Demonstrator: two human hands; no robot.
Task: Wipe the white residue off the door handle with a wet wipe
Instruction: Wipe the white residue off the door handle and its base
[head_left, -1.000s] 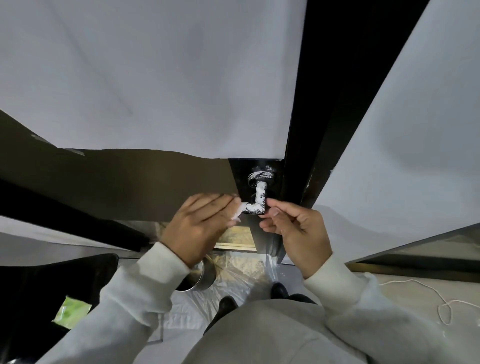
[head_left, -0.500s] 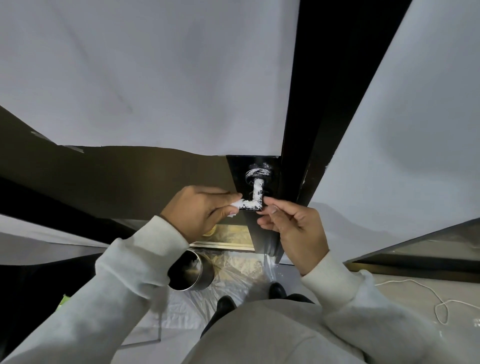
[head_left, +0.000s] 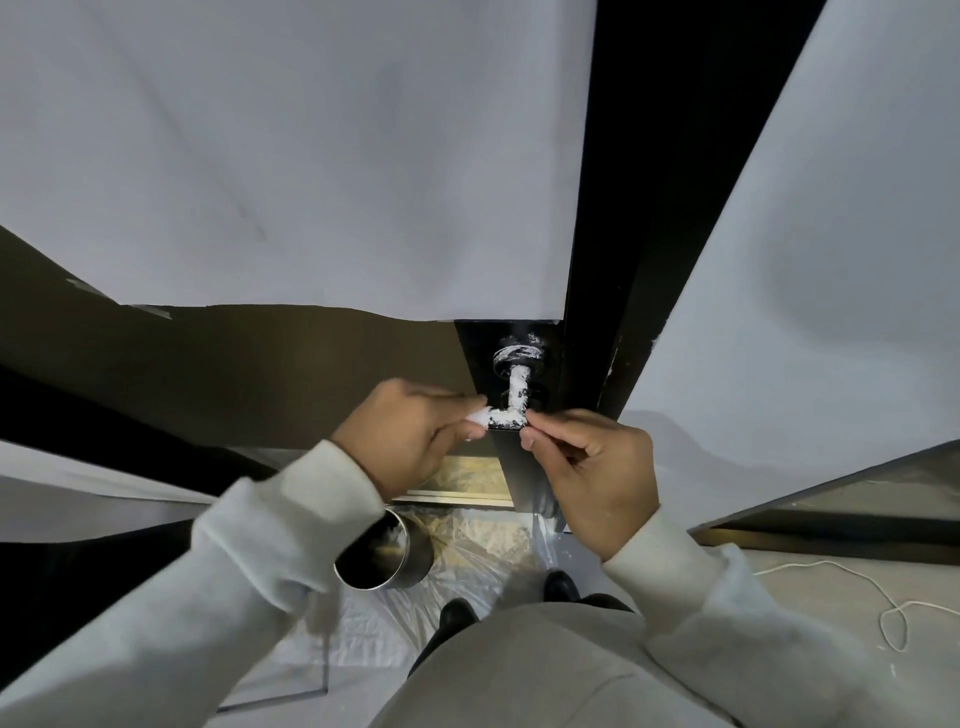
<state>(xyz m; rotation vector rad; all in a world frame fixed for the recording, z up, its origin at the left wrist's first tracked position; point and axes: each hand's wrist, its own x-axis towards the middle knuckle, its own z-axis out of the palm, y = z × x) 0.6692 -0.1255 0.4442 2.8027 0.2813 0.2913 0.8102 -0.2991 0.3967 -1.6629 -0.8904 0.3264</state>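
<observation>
Centrally, just below the middle of the view, the door handle (head_left: 511, 402) is seen projecting from a dark plate on the black door (head_left: 524, 467), with its round rose at the top, a short neck running down from it, and a lever bent to the left in an L shape. White residue (head_left: 517, 387) is smeared thickly over the neck and along the lever, while the rose is only streaked, so that dark metal shows through in bands; a few dark patches are also left along the lower edge of the lever. The wet wipe (head_left: 479, 417) is held as a small white wad against the free end of the lever by the left hand (head_left: 410, 441), whose fingers are curled round it with the thumb pressed on top. The right hand (head_left: 587, 467) is placed at the corner of the handle, where the bend is pinched between the thumb and the bent forefinger, the other fingers being folded into the palm. White sheeting (head_left: 311, 156) is hung over the door above the handle and over the wall to the right. Below, on plastic film (head_left: 467, 551) spread over the floor, a metal cup (head_left: 384, 556) is partly covered by the left sleeve, and a white cord (head_left: 878, 597) is seen lying at the right.
</observation>
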